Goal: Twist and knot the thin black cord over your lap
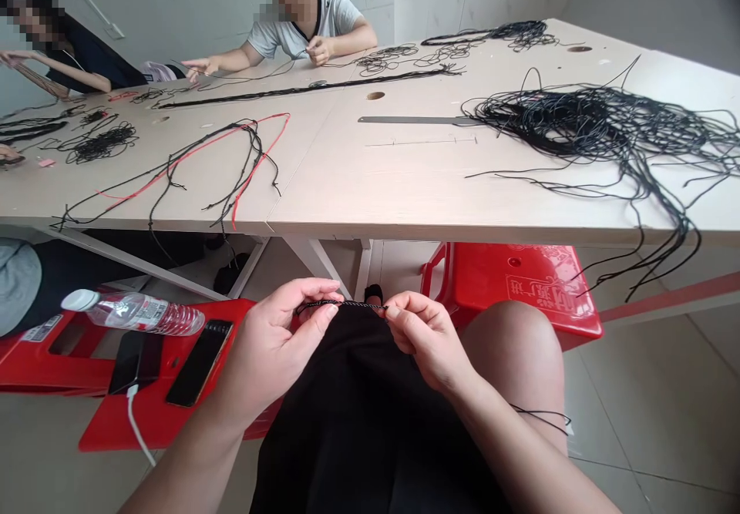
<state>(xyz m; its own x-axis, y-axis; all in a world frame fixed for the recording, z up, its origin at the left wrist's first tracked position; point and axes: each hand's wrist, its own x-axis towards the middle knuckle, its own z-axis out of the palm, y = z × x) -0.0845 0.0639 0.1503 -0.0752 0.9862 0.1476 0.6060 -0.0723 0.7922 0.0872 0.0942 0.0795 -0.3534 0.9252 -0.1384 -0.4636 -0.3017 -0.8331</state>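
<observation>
A short length of black braided cord (359,305) is stretched between my two hands, above my lap. My left hand (294,327) pinches one end between thumb and fingers. At the other end, the thumb and fingertips of my right hand (421,330) are closed on the cord. Part of the cord is hidden inside the left fingers. Loose ends of thin black cord (540,414) show beside my right forearm, near the knee.
On the table (347,183) lie a big tangle of black cords (578,117), a metal ruler (410,120) and red and black cords (190,152). A bottle (144,312) and phone (200,362) rest on a red stool to the left. Two people sit across the table.
</observation>
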